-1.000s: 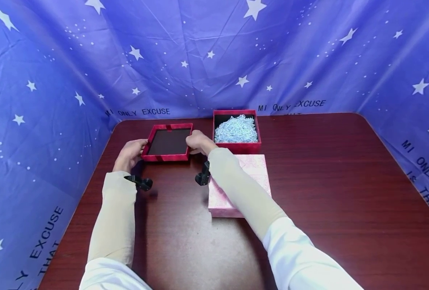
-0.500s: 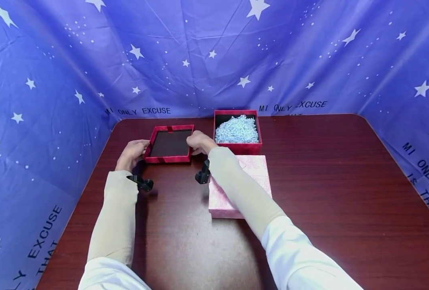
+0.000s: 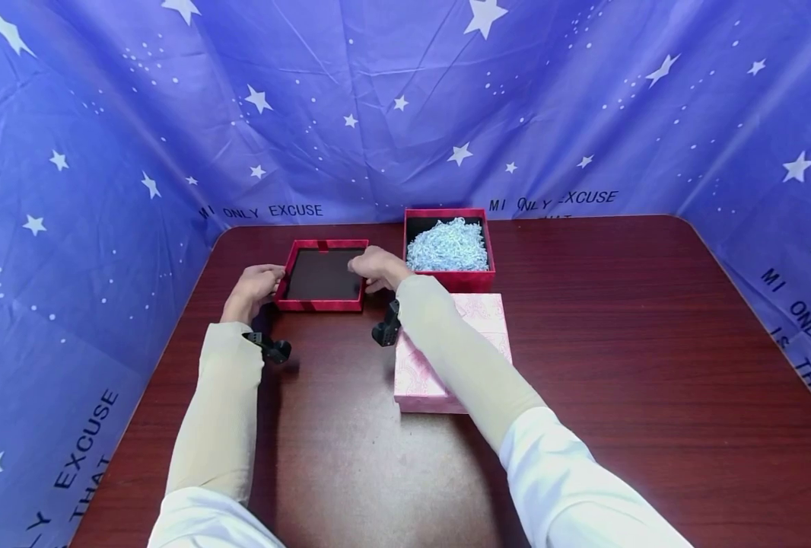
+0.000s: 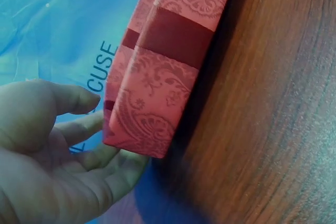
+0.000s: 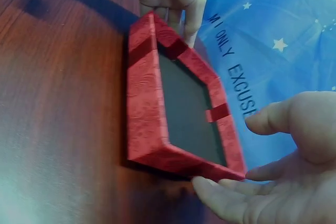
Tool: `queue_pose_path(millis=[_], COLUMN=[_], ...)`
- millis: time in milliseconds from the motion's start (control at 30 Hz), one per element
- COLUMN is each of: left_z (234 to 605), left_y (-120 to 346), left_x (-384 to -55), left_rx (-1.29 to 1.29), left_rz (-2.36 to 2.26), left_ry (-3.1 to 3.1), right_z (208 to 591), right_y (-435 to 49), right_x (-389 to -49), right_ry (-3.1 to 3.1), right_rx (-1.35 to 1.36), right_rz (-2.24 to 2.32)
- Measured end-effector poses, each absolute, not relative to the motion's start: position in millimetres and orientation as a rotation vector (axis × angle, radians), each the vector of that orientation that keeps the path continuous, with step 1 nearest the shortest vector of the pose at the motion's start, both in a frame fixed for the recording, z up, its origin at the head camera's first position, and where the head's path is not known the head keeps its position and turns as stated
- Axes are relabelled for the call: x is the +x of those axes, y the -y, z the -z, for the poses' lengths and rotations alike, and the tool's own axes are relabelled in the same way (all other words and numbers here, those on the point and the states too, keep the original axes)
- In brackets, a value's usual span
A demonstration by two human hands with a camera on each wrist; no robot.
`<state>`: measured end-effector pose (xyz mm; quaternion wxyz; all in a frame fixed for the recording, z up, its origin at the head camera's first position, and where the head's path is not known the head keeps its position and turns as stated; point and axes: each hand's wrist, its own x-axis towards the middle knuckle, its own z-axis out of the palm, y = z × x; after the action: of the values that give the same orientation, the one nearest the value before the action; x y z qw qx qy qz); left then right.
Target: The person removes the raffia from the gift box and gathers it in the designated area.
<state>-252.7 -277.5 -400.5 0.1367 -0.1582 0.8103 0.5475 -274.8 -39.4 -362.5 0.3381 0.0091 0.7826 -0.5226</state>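
A red patterned box lid (image 3: 319,306) lies inside up at the left of the table, its dark inner face showing. At its left side is my left hand (image 3: 253,291), fingertips against the lid's outer wall and thumb beside the rim, as the left wrist view shows. My right hand (image 3: 380,268) is at the right wall. In the right wrist view its thumb (image 5: 270,119) stands away from the rim, while the nearly straight fingers (image 5: 226,195) touch the outer wall. The head view hides most of these fingertips.
A red box (image 3: 450,280) filled with pale blue shredded paper (image 3: 448,247) stands at the back. A pink box (image 3: 422,380) sits before it, partly under my right forearm. Starry blue cloth (image 3: 405,137) surrounds the brown table (image 3: 638,342).
The lid has shifted slightly right and toward me, and both hands moved along with it. My right thumb has lifted off the rim.
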Motion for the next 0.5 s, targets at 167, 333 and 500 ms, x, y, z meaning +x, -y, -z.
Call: queue_pose_path(millis=[167,333,500], left_z=[396,386,372], left_y=[274,267,250], left_x=[-252,-252,-256], left_rx=[-0.482,-0.497,-0.454], left_rz=[-1.505,-1.283,-1.256], left_ry=[-2.448,-2.716,-2.818], right_z=[349,331,318], right_y=[38,32,20], right_x=[-278,-280,-280], right_ry=[-2.171,-2.212,-2.26], right_rx=[-0.036,-0.142,-0.223], right_rz=[1.329,1.38,1.403])
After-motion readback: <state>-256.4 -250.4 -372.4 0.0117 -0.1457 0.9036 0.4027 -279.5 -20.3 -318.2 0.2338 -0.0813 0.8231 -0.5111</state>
